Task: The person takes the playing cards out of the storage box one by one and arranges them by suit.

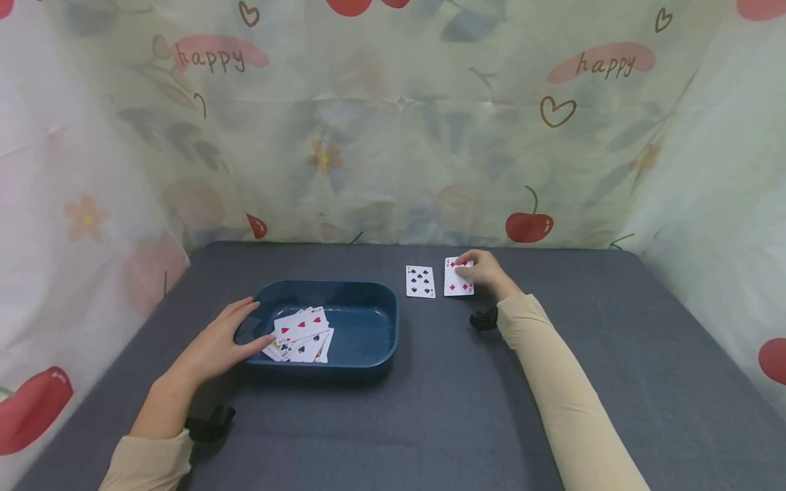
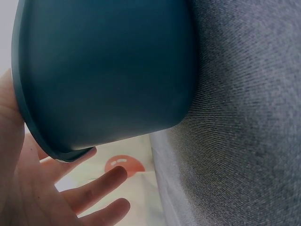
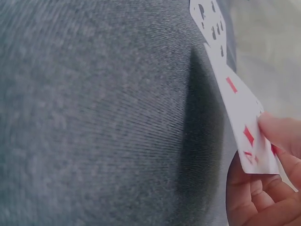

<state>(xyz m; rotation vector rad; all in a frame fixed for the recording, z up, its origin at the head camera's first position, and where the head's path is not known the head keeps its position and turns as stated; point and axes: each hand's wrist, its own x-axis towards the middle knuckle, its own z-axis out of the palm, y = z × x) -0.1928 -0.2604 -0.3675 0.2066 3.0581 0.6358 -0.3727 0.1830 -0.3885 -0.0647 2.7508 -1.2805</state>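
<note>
left hand: tray rim | right hand: pinches diamond card, edge raised

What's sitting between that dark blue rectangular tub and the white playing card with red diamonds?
In the head view, a white playing card with black spades lies between the tub and the diamond card.

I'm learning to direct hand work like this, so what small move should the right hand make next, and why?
I'd probably move the diamonds playing card toward the dark-blue tray: the right hand pinches it, it looks raised above its shadow in the right wrist view, other playing cards lie in the tray, and the left hand is at the rim.
</note>
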